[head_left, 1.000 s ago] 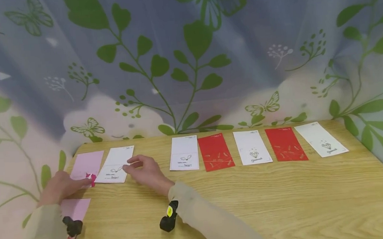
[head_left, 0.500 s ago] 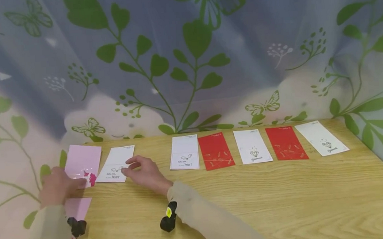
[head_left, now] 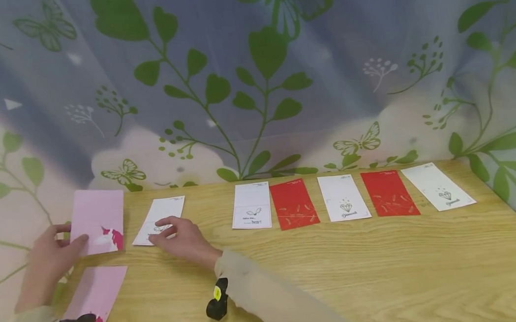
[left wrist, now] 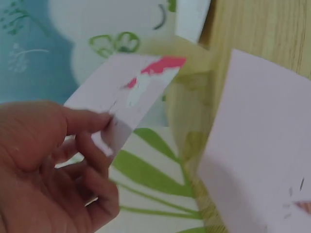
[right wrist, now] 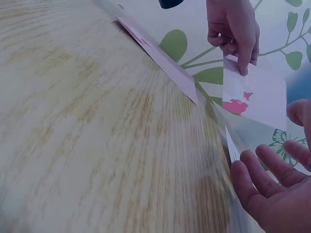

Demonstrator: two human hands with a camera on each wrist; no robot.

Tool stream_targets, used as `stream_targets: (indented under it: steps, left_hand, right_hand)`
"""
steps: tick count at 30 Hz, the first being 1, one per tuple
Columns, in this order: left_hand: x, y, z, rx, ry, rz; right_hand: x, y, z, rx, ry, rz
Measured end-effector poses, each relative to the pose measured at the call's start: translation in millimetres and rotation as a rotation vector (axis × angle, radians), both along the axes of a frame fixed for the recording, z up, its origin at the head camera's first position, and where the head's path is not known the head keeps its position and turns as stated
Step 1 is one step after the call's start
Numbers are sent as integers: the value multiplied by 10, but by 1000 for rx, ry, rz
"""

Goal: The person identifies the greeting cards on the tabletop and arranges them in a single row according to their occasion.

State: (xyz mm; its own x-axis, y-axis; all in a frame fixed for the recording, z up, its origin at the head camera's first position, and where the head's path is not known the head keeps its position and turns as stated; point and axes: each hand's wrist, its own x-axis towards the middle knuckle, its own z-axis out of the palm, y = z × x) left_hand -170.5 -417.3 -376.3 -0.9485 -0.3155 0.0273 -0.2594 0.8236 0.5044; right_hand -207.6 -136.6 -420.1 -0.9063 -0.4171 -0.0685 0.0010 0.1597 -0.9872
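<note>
At the far left edge of the table (head_left: 336, 274), the left hand (head_left: 47, 262) pinches a pink card (head_left: 98, 221) by its near left corner, thumb on top, lifting it clear of the wood. Its print is only a pink-and-white blur. Nearer, a second pink card (head_left: 98, 294) lies flat, its near end hidden behind a black wrist mount. Just right, the right hand (head_left: 180, 239) rests loosely spread fingers on a white card (head_left: 161, 217), covering its print and gripping nothing. Farther right, five white and red cards (head_left: 293, 203) lie in a row.
</note>
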Motion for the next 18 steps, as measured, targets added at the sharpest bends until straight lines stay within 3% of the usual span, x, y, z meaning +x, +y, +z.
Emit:
stream_targets:
  steps: [8, 13, 18]
  left_hand:
    - [155, 82, 106, 90, -134, -133]
    - [230, 259, 109, 191, -149, -214]
    - [258, 443, 86, 217, -130, -249]
  right_hand:
    - [5, 16, 10, -42, 19, -22]
    - [-28, 53, 54, -113, 30, -42]
    - [-86, 121, 121, -171, 76, -63]
